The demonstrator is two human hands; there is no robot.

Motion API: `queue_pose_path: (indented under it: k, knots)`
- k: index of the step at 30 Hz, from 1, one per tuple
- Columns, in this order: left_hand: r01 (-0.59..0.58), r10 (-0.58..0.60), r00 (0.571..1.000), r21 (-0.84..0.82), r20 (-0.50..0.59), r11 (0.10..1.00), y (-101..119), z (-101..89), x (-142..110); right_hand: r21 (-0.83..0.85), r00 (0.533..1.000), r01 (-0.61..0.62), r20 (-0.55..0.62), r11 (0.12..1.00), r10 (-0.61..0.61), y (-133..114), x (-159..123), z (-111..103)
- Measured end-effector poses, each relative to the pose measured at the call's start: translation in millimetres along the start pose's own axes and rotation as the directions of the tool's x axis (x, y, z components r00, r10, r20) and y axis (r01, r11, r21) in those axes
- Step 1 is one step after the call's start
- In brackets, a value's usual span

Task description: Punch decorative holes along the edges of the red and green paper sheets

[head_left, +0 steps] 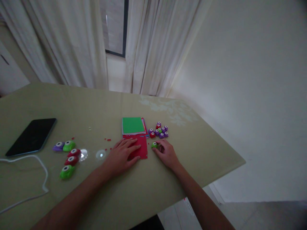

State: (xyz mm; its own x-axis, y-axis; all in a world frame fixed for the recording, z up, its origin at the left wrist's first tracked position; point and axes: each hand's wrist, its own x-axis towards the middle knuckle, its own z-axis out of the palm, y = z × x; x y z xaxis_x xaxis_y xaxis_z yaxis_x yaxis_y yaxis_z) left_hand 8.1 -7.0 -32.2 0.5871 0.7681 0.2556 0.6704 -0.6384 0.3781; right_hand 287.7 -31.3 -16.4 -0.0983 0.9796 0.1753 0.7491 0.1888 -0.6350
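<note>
My left hand (123, 155) lies flat with its fingers spread over a red sheet of paper (142, 150). To the right of that sheet, my right hand (166, 153) pinches a small green one-eyed figure (154, 145) between thumb and fingers, at the tabletop. Just behind the red sheet sits a stack of coloured paper squares with a green sheet (133, 125) on top. A cluster of several small purple, red and green eyed figures (159, 130) stands beyond my right hand, beside the stack.
Larger eyed figures, green (67, 172), red (72, 160) and purple (58, 146), lie at the left. A black tablet (32, 135) and white cable (44, 174) are farther left. Red scraps (108, 140) dot the table (96, 105). The table's right edge slants toward the wall.
</note>
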Motion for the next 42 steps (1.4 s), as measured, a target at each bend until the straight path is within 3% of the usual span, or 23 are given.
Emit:
queue_pose_path:
  k: [7, 14, 19, 24, 29, 42]
  knots:
    - [-0.023, 0.026, 0.997, -0.04, 0.066, 0.999, -1.1, -5.5, -1.3, -0.004, 0.988, 0.081, -0.131, 0.997, -0.081, 7.7, 2.3, 5.8]
    - [-0.024, 0.027, 0.997, -0.04, 0.074, 0.999, -6.1, -3.3, -3.5, 0.005, 0.985, 0.114, -0.133, 0.993, -0.112, 8.3, 2.2, 6.8]
    - [-0.032, 0.033, 0.997, -0.021, 0.068, 0.999, -7.8, -0.9, -7.5, -0.038, 0.949, 0.252, -0.184, 0.967, -0.255, 2.3, -7.7, 8.0]
    - [-0.037, 0.037, 0.998, -0.016, 0.054, 0.999, -6.6, -1.0, -12.3, -0.158, 0.892, 0.444, -0.014, 0.882, -0.451, -3.4, -16.0, 7.8]
    - [-0.032, 0.033, 0.998, -0.022, 0.053, 0.999, -5.6, -1.8, -15.1, -0.175, 0.848, 0.529, 0.109, 0.83, -0.518, -8.3, -14.9, 7.7]
    - [-0.017, 0.016, 0.997, 0.006, 0.071, 1.0, -1.6, -3.3, -13.7, -0.089, 0.785, 0.615, 0.152, 0.783, -0.6, -11.2, -14.2, 4.3]
